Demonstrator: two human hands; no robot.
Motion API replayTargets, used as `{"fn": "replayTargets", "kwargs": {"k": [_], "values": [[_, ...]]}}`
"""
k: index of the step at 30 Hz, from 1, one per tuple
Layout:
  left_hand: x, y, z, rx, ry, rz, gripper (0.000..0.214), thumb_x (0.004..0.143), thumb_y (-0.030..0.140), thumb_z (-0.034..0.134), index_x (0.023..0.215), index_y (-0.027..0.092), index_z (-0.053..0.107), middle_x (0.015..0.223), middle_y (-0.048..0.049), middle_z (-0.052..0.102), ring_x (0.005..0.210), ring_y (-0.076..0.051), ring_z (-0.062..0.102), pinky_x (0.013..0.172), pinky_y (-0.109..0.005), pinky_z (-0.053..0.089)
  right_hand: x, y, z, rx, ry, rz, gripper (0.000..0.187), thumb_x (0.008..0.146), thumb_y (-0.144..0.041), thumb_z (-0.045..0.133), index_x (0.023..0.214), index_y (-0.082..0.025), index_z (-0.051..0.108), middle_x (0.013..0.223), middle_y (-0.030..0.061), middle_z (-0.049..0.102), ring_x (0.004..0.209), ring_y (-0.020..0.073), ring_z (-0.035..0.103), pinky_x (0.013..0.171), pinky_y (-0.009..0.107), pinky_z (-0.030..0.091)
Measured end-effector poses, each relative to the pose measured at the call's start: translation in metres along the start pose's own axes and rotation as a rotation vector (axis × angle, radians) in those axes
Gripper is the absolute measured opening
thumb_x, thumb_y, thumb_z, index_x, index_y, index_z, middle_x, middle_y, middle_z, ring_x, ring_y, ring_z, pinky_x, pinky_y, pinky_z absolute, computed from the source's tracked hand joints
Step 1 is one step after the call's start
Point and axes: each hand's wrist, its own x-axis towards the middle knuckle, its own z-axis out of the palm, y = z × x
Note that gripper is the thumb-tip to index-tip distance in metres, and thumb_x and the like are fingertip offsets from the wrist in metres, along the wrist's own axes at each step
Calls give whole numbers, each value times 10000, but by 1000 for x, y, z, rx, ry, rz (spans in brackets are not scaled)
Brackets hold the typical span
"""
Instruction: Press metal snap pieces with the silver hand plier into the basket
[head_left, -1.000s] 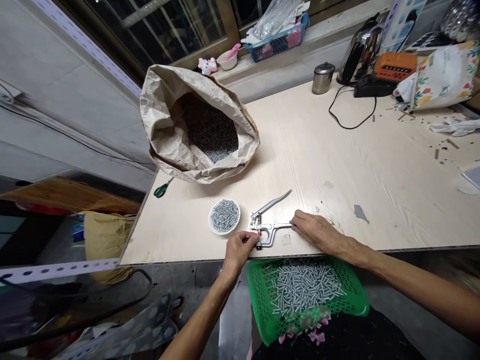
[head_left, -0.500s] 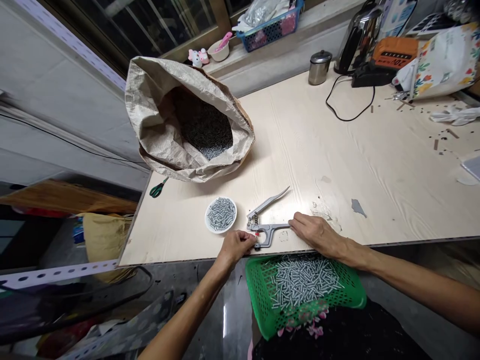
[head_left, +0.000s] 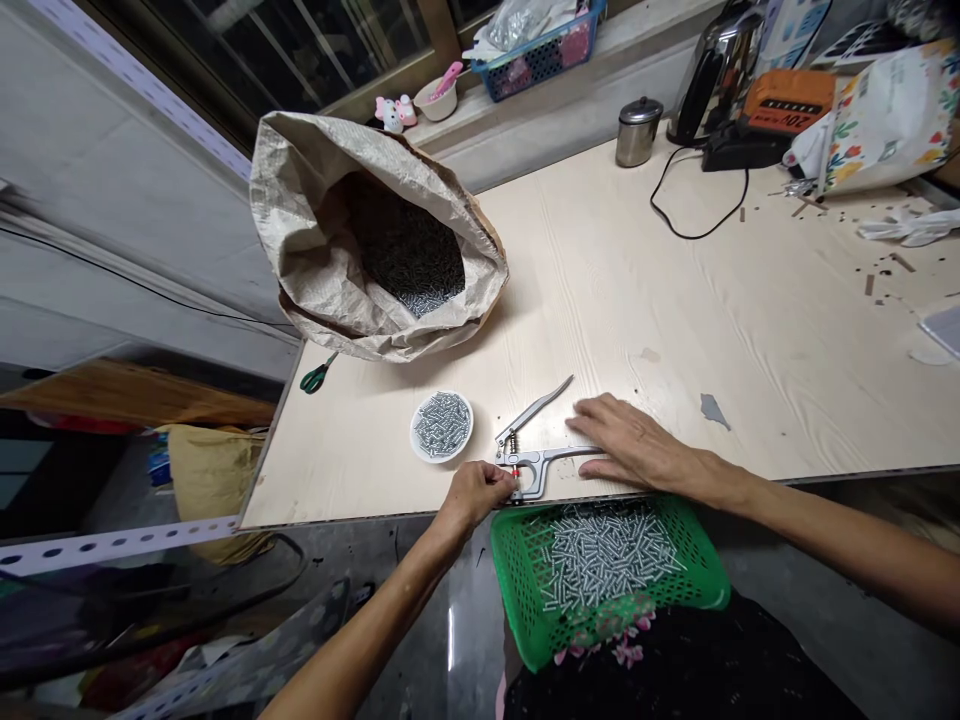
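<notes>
A metal hand press tool [head_left: 534,462] lies near the front edge of the pale wooden table [head_left: 675,320], its upper handle raised. My left hand [head_left: 474,492] pinches something small at the tool's red-tipped jaw. My right hand [head_left: 628,442] lies over the lower handle with fingers stretched toward the upper handle. A small white dish [head_left: 442,425] of little metal pieces stands just left of the tool. A green basket [head_left: 525,610] full of the same metal pieces sits on my lap below the table edge.
A big paper sack [head_left: 315,250] of metal pieces stands at the table's back left, green scissors [head_left: 317,375] beside it. A kettle [head_left: 716,75], metal tin [head_left: 637,130], black cord [head_left: 697,215] and floral bag [head_left: 889,125] fill the back right. Scraps [head_left: 885,275] lie at far right.
My right hand has opened and slid up from the lower handle's end toward the raised handle. My left hand stays pinched at the tool's jaw.
</notes>
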Motion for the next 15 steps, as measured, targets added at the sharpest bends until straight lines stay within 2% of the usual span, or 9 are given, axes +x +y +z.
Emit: {"fn": "replayTargets", "kwargs": {"k": [2, 3, 5, 8, 11, 15], "values": [[0, 0, 0, 5, 1, -6, 328, 585, 465, 639, 496, 156, 577, 455, 26, 475, 478, -110, 424, 527, -249, 338, 7, 9, -5, -45, 6, -10, 745, 752, -500, 706, 1325, -133, 402, 1408, 211, 365, 1290, 371, 323, 969, 511, 382], [0, -1, 1, 6, 4, -6, 334, 581, 474, 639, 499, 156, 580, 454, 27, 471, 478, -110, 421, 526, -249, 336, 11, 14, -6, -63, -11, -16, 859, 705, -530, 736, 1368, -142, 352, 1453, 217, 306, 1337, 392, 246, 1004, 545, 339], [0, -2, 1, 2, 11, -4, 340, 575, 482, 639, 502, 154, 585, 452, 28, 465, 478, -109, 417, 522, -249, 331, 20, 24, -7, -81, -70, -32, 967, 649, -573, 759, 1400, -163, 309, 1469, 211, 289, 1363, 405, 190, 1030, 583, 287], [2, -3, 2, -19, 13, -7, 327, 573, 461, 649, 491, 154, 575, 443, 30, 459, 476, -109, 420, 520, -249, 333, 31, 32, -5, -83, -121, -43, 999, 613, -596, 764, 1393, -150, 328, 1410, 212, 370, 1317, 404, 278, 1021, 588, 286], [3, -4, 2, -27, 20, -22, 316, 574, 439, 656, 478, 153, 562, 437, 36, 449, 470, -107, 419, 521, -251, 335, 37, 34, -5, -57, -112, -61, 975, 579, -561, 789, 1355, -135, 381, 1281, 189, 478, 1168, 355, 434, 960, 520, 366], [-5, -1, 4, 108, 49, 11, 314, 659, 409, 632, 494, 151, 562, 472, 24, 463, 488, -122, 449, 529, -264, 340, 35, 29, -8, -41, -111, -51, 784, 589, -495, 807, 1215, -146, 491, 1136, 138, 536, 1011, 295, 489, 842, 430, 430]]}}
